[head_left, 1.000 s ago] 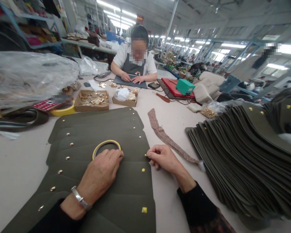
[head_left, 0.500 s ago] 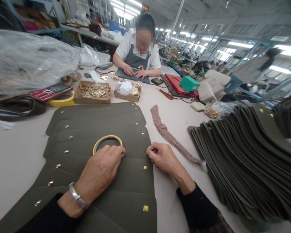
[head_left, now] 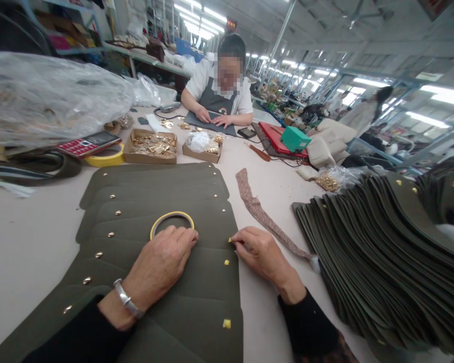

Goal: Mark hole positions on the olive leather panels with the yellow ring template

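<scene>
A dark olive panel lies flat on the table, with gold studs along its left side and smaller ones at the upper right. My left hand rests on the panel, its fingers closed on a roll of yellow tape. At the panel's right edge my right hand is closed in a pinch, its fingertips at a small piece of yellow tape. Two more tape pieces stick to the panel below: a small one and a bigger one.
A tall stack of olive panels leans at the right. A speckled fabric strip lies beside my right hand. Cardboard boxes of gold hardware stand behind the panel. Across the table a co-worker handles a dark piece.
My right fingertips have drawn slightly back, and the yellow tape piece beside them now shows. My left hand keeps the tape roll on the panel. The view has shifted a little.
</scene>
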Tool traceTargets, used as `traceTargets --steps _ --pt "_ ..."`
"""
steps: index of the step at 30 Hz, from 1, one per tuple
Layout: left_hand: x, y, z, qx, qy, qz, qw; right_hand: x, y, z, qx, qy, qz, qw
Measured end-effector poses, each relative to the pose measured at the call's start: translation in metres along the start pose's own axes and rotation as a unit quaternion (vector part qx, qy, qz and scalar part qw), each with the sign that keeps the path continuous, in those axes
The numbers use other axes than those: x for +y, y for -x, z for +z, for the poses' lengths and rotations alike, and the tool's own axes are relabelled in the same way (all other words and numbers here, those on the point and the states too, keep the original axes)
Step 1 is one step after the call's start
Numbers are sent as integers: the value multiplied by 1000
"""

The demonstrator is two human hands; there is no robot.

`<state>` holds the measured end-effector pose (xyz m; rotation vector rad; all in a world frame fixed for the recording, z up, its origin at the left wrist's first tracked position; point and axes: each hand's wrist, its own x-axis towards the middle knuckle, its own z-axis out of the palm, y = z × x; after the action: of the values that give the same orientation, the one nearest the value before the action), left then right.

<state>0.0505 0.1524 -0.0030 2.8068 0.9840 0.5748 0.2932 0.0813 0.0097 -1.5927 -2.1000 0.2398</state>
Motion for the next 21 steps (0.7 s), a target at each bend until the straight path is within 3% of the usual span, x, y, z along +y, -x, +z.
traceTargets --steps 3,9,12,16,21 --pt "0 0 -1 -3 2 -5 1000 -6 -6 3 -49 52 4 997" --pt "0 0 -1 -5 14 -8 1000 -26 -41 3 -171 140 155 963" --pt "0 -1 -2 1 14 1 1000 -32 -61 0 -197 156 204 946" --pt "0 -3 -6 26 20 17 999 -32 -62 -5 -212 122 215 945" --pt "0 0 -11 81 69 33 994 -34 -33 -7 -205 -7 162 965"
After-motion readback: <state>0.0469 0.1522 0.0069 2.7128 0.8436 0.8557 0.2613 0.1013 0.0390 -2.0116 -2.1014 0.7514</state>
